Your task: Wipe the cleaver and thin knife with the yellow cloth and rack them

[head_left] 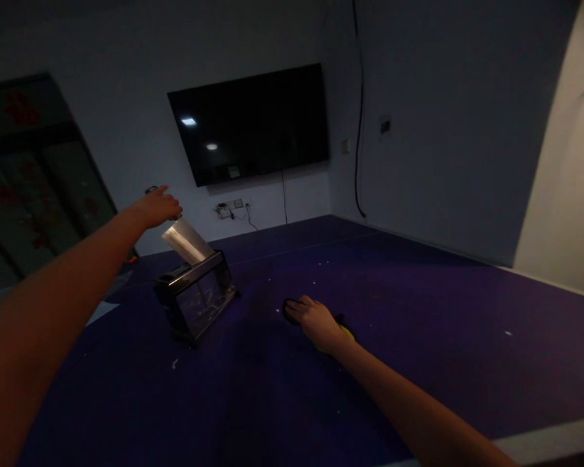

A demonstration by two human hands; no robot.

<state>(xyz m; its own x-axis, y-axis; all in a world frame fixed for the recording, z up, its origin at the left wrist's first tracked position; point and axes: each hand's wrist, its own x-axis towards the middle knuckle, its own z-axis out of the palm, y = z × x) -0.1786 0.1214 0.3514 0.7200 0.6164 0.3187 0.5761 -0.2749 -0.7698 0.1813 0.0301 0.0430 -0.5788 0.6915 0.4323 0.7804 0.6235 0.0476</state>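
My left hand (pixel 158 209) is wrapped around the handle of a cleaver (pixel 189 241). The broad metal blade points down and to the right, its lower end at the top of a knife block (pixel 175 281) with dark ends and clear sides. How far the blade reaches inside cannot be made out. My right hand (pixel 316 322) lies low over the purple table, fingers closed on a black-and-yellow object (pixel 348 333). A black loop shows at its fingertips; the palm and the dim light hide the rest, so its kind is unclear.
The purple tabletop (pixel 418 305) carries small white scraps (pixel 175 364) and a pale sheet (pixel 101 312) at the left. Behind it, a television (pixel 257 123) hangs on the wall above sockets with cords. A dark cable (pixel 359 130) runs down near the corner.
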